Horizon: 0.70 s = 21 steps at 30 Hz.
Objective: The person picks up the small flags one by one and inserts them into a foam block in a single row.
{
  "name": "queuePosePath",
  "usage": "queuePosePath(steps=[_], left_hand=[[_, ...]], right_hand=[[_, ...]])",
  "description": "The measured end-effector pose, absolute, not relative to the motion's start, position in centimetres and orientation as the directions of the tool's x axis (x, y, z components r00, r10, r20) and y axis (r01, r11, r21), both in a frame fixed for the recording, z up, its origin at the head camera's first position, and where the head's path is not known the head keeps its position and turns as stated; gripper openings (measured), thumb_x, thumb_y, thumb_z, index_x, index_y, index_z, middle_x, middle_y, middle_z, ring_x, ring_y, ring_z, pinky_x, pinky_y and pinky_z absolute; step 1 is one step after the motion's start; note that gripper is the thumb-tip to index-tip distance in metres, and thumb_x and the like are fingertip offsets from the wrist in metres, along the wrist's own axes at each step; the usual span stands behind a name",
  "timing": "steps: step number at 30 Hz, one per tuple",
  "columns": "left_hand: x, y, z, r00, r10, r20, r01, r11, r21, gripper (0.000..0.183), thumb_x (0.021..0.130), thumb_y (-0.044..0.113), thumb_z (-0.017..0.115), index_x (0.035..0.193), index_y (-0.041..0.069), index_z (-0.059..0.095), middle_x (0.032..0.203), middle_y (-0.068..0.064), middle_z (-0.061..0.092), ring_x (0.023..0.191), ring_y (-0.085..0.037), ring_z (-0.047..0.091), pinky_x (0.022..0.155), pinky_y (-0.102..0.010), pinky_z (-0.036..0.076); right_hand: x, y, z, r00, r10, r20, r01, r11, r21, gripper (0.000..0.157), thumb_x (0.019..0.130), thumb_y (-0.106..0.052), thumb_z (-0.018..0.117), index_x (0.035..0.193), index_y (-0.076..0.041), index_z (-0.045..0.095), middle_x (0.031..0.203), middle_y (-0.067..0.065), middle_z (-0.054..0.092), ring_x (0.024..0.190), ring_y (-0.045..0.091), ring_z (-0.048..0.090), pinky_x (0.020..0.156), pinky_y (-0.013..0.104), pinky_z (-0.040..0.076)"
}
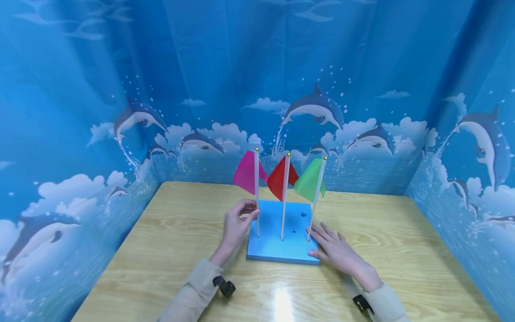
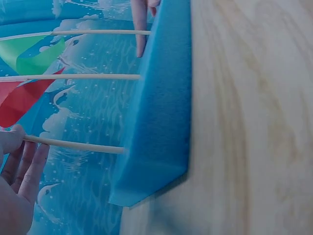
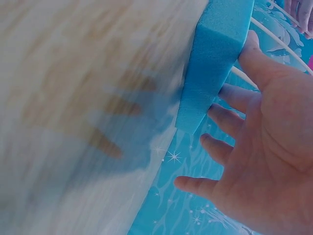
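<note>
A blue foam block (image 1: pixel 273 250) lies on the table, with three flags on thin wooden sticks standing in it. My left hand (image 1: pixel 236 226) pinches the stick of the magenta flag (image 1: pixel 245 174) on the left, just below its white sleeve; the stick's lower end is in the block. In the middle stands the red flag (image 1: pixel 276 180), and the green flag (image 1: pixel 309 181) leans slightly at the right. My right hand (image 1: pixel 338 250) rests with spread, straight fingers on the block's right edge, close to the green flag's stick. In the right wrist view its fingers (image 3: pixel 227 120) lie along the block's side.
The block's top has a larger hole (image 1: pixel 303 214) and a small hole (image 1: pixel 294 231) near its right side. Wood-patterned table (image 1: pixel 181 223) surrounds the block. A blue curtain (image 1: pixel 225 67) printed with dolphins stands behind and at both sides.
</note>
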State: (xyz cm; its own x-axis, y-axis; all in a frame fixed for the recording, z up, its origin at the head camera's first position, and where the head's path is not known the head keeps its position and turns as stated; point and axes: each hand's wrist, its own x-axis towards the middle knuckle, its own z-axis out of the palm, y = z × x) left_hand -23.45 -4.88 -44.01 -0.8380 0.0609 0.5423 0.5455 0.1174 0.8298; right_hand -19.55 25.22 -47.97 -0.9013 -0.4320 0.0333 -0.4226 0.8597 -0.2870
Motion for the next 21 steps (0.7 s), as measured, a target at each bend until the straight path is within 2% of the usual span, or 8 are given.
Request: queuePosePath(steps=[4,10,13,16,21], left_hand=[[-24.0,-4.7,-45.2,-0.841,0.048,0.539,0.541,0.102,0.835,0.017,0.083,0.001,0.065,0.099,-0.004,0.061,0.090,-0.019,0.066,0.078,-0.034,0.065,0.063,-0.031,0.057],[-24.8,-4.6,-47.3,-0.894,0.042,0.446,0.446,0.165,0.879,0.017,0.083,0.012,0.067,0.099,0.013,0.063,0.092,-0.003,0.066,0.080,-0.018,0.066,0.064,-0.023,0.056],[-24.6,-4.6,-47.7,-0.910,0.044,0.412,0.412,0.206,0.888,0.016,0.084,0.018,0.067,0.099,0.018,0.063,0.093,0.001,0.066,0.082,-0.012,0.065,0.065,-0.021,0.056],[-24.4,-4.5,-47.6,-0.912,0.032,0.409,0.404,0.237,0.884,0.016,0.084,0.021,0.067,0.099,0.019,0.063,0.094,0.001,0.066,0.083,-0.010,0.064,0.065,-0.021,0.056],[-24.2,-4.2,-47.4,-0.907,0.021,0.421,0.411,0.259,0.874,0.017,0.083,0.018,0.068,0.100,0.017,0.063,0.094,0.003,0.066,0.083,-0.010,0.064,0.064,-0.020,0.056]], right_hand=[[-19.6,25.1,-48.0,-0.903,-0.427,0.043,-0.422,0.867,-0.266,0.066,0.089,-0.051,0.049,0.144,-0.020,0.029,0.150,0.006,0.027,0.137,0.036,0.019,0.100,0.070,0.019],[-19.5,25.2,-48.0,-0.902,-0.431,0.031,-0.423,0.866,-0.268,0.066,0.090,-0.051,0.048,0.144,-0.019,0.029,0.150,0.007,0.027,0.137,0.036,0.019,0.100,0.070,0.018],[-19.5,25.2,-48.0,-0.900,-0.436,0.030,-0.427,0.862,-0.273,0.066,0.090,-0.051,0.048,0.145,-0.019,0.029,0.150,0.008,0.027,0.137,0.036,0.018,0.101,0.070,0.018],[-19.5,25.2,-48.0,-0.900,-0.436,0.032,-0.427,0.861,-0.277,0.066,0.090,-0.051,0.048,0.145,-0.019,0.029,0.150,0.008,0.027,0.138,0.036,0.019,0.101,0.070,0.018],[-19.5,25.2,-47.9,-0.900,-0.435,0.033,-0.425,0.858,-0.286,0.066,0.090,-0.050,0.049,0.144,-0.018,0.029,0.150,0.008,0.027,0.137,0.036,0.019,0.101,0.070,0.018]])
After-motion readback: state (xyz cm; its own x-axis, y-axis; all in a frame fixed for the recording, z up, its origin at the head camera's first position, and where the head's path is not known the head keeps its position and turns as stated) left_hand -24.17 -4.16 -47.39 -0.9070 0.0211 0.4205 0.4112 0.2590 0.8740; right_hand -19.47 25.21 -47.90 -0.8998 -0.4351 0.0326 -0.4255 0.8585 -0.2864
